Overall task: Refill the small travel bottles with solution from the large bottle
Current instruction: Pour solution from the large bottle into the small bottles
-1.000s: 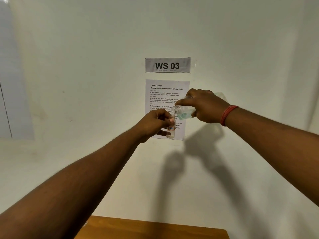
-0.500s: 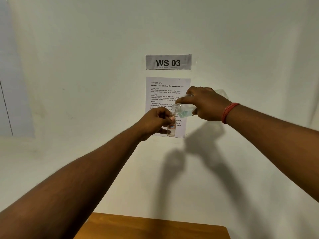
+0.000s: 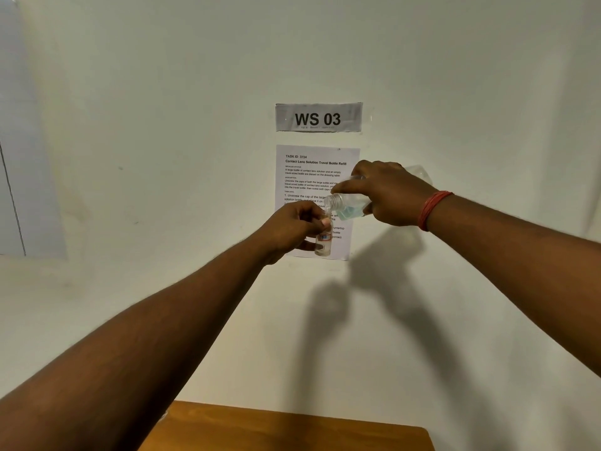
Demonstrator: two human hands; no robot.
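**Large bottle tipped over the small travel bottle in front of the task sheet**

Both arms reach out toward the white wall, and the two hands meet in front of the printed task sheet (image 3: 317, 177) taped there. That sheet serves as the landmark for everything else.

The left hand (image 3: 294, 231) is curled closed around the small travel bottle (image 3: 323, 244), gripping its upper part with fingers and thumb. The bottle stands upright, clear, with a small red-edged label on its side, and it covers the lower right part of the sheet. A little clear liquid sits at its bottom.

The right hand (image 3: 388, 196) is wrapped from above around the large bottle (image 3: 346, 206), fingers closed over its body. This bottle lies nearly on its side, neck pointing left and slightly down, its uncapped threaded mouth just above the open top of the small bottle, at the sheet's right edge. Pale bluish liquid shows inside near the neck. The far end of the bottle sticks out past the hand, to the right of the sheet. Whether liquid is running between the two mouths cannot be told.

A red band (image 3: 434, 209) circles the right wrist, right of the sheet. Above the sheet hangs a grey sign (image 3: 318, 118) reading "WS 03". Well below the sheet, at the bottom edge of the view, lies the wooden counter (image 3: 292, 431).
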